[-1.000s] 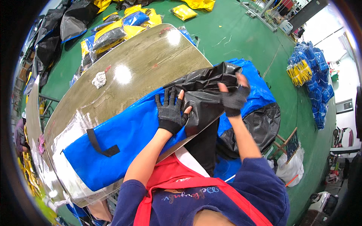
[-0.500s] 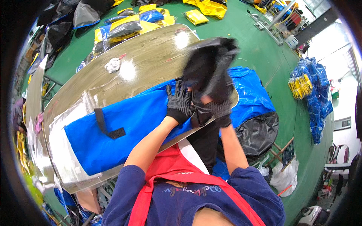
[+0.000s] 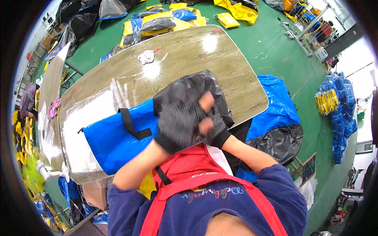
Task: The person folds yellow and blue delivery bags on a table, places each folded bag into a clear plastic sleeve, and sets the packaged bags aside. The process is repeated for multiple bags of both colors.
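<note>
A flat blue bag [image 3: 106, 142] with a black strap [image 3: 132, 126] lies along the near edge of the table. Its black end [image 3: 206, 80] is folded over onto the blue part, covering its right side. My left hand [image 3: 177, 124], in a black dotted glove, is over the folded black material, its fingers smeared by motion. Close beside it, my right hand [image 3: 213, 125] is at the black material too. Two bare fingertips stick out of its glove. Blur hides whether these fingers grip the material.
Clear plastic and white sheets [image 3: 82, 135] lie under the bag on the wood-grain table [image 3: 232, 70]. A white crumpled wad [image 3: 146, 57] sits farther back. A blue-and-black bag [image 3: 275, 114] stands off the right edge. Yellow packs [image 3: 189, 23] are beyond the table; blue bundles [image 3: 341, 114] are far right.
The raised black end has come down to the left and now lies over the blue part. Both hands have moved with it, closer together. The view has shifted left.
</note>
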A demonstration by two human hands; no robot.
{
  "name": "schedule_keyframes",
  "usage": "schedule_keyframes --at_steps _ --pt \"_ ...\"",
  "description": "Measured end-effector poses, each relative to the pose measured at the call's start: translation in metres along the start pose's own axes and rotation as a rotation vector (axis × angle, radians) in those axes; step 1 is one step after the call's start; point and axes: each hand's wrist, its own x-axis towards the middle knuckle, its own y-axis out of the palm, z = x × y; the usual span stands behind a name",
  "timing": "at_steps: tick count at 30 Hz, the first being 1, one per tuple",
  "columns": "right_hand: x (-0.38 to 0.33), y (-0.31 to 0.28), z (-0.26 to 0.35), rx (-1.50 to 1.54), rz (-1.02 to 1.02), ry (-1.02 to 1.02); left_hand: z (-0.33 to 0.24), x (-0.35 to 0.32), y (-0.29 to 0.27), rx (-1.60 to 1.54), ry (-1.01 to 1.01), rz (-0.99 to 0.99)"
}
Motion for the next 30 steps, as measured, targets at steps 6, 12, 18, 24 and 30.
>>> schedule_keyframes --at_steps 6,12,18,24,30 --pt "-0.007 -0.011 -0.023 -0.004 -0.522 0.137 0.076 -0.049 0.072 0.176 -0.307 0.175" --pt "0.016 -0.019 -0.02 0.029 -0.44 0.1 0.088 -0.075 0.112 0.151 -0.378 0.052" --pt "0.071 0.023 0.01 0.123 -0.585 -0.006 0.117 -0.129 0.059 0.177 -0.414 -0.05" --pt "0.076 -0.016 0.044 0.06 -0.247 0.191 0.155 -0.334 -0.038 0.333 -1.352 -0.43" --pt "0.108 0.049 0.07 0.013 -0.465 0.077 0.158 -0.287 -0.099 -1.126 -1.572 -0.217"
